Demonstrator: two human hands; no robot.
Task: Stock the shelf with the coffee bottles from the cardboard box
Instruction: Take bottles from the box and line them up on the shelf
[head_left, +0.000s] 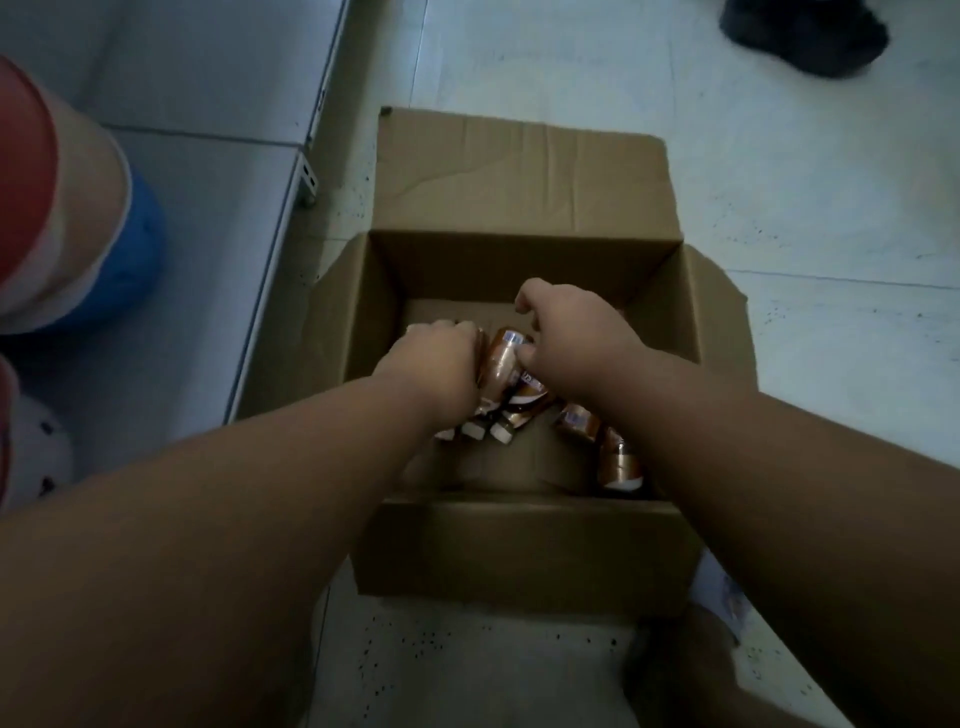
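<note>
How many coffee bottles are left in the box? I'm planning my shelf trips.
About 5 show: three bunched under the left hand, with one between both hands, and two lying by the cardboard box's near-right corner. Hands may hide more.

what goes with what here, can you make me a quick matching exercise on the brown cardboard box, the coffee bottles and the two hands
Things:
1. brown cardboard box
2. left hand
3. right hand
4. loose brown coffee bottle

States:
A. lying untouched in the box's near right corner
B. open, flaps spread, on the floor
C. closed around bottles on the box's left
D. fingers curled on a bottle at the centre

Pairs: 1-B, 2-C, 3-D, 4-A
</note>
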